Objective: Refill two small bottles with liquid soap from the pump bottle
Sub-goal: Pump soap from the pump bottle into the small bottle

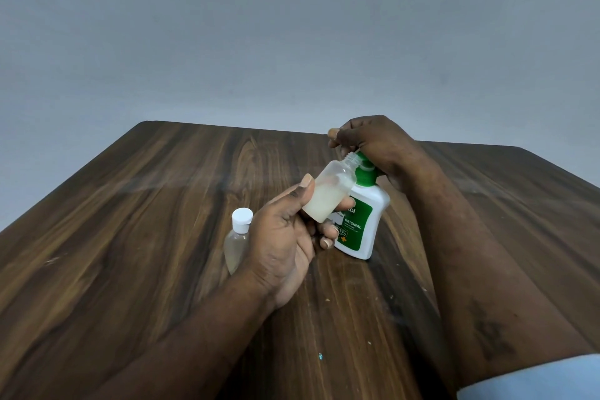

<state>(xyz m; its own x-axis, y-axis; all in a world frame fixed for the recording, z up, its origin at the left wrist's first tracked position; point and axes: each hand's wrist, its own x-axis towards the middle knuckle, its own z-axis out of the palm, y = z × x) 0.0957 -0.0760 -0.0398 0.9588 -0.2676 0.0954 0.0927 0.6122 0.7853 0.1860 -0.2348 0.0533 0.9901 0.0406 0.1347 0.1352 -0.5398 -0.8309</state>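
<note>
My left hand [285, 237] grips a small uncapped translucent bottle [328, 195], tilted with its open threaded neck up against the green pump of the white pump bottle [360, 224]. Whitish soap fills roughly the lower half of this small bottle. My right hand [373, 146] lies over the green pump head, fingers curled round it; the nozzle is mostly hidden under the hand. The pump bottle stands on the wooden table, leaning slightly. A second small clear bottle [237, 240] with a white flip cap stands just left of my left hand, partly hidden by my wrist.
The dark wood-grain table [146, 237] stretches wide to the left and right of the bottles, ending at a far edge against a plain grey wall. Small specks and crumbs lie on the near part of the tabletop.
</note>
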